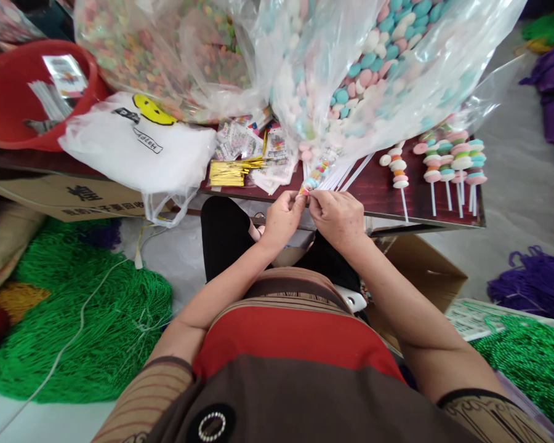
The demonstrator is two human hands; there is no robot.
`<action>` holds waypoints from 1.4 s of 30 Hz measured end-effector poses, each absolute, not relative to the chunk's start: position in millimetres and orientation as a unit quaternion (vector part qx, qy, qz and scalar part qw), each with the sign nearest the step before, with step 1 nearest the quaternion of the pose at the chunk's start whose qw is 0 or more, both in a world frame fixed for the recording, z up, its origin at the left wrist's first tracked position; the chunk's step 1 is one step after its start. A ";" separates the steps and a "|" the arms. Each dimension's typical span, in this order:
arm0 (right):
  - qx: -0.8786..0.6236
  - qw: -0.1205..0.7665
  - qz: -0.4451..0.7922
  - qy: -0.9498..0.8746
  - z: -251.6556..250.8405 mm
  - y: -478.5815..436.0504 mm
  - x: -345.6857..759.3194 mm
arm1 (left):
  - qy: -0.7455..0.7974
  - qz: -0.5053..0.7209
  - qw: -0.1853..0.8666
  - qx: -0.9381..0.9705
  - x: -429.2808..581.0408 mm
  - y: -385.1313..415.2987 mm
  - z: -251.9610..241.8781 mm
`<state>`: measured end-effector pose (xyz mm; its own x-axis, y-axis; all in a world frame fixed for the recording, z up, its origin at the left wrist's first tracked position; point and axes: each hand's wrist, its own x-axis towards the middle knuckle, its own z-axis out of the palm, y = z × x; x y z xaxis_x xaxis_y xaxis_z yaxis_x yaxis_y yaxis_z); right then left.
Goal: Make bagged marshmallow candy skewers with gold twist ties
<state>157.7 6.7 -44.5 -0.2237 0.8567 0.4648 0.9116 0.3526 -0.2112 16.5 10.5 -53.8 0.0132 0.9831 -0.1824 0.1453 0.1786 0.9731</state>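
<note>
Just off the table's front edge, my left hand (281, 218) and my right hand (339, 212) meet with fingertips pinched. Both grip the near end of a candy skewer (314, 177) of pastel pieces, which seems to be in a clear wrapper and points away from me. The exact grip at the fingertips is too small to make out. Loose white sticks (339, 175) lie beyond my right hand. Left of my hands are yellow twist ties (228, 173) and small printed clear bags (277, 151). Several finished candy skewers (461, 157) lie at the table's right end, with another skewer (399, 166) nearer.
Large clear bags of pastel candies (369, 67) and gummy candies (166, 55) fill the back of the dark red table (369, 194). At left are a red basin (9, 67) and a white plastic bag (106, 135). Green cords (83, 307) and a cardboard box (420, 267) sit below.
</note>
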 end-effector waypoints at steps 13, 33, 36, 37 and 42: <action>-0.582 0.266 -0.091 -0.763 -58.0 10.5 152.7 | 0.578 0.434 0.507 0.469 20.8 9.2 -63.7; -0.589 0.443 0.097 -0.669 -33.5 0.4 153.0 | 0.319 0.354 0.853 0.213 9.0 12.7 -22.4; -0.581 0.418 0.079 -0.694 -31.7 0.1 154.3 | 0.331 0.362 0.840 0.232 10.0 10.9 -20.5; -0.575 0.409 0.069 -0.705 -32.1 0.2 155.1 | 0.335 0.369 0.833 0.240 10.8 10.3 -19.7; -0.539 0.384 0.022 -0.750 -41.7 0.4 158.3 | 0.385 0.425 0.777 0.259 18.0 7.8 -15.5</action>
<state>158.3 0.4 -41.7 -0.1256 0.8246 0.5516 0.7907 0.4190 -0.4463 18.0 7.8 -15.5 0.3422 0.8597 -0.3792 -0.4606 0.5052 0.7298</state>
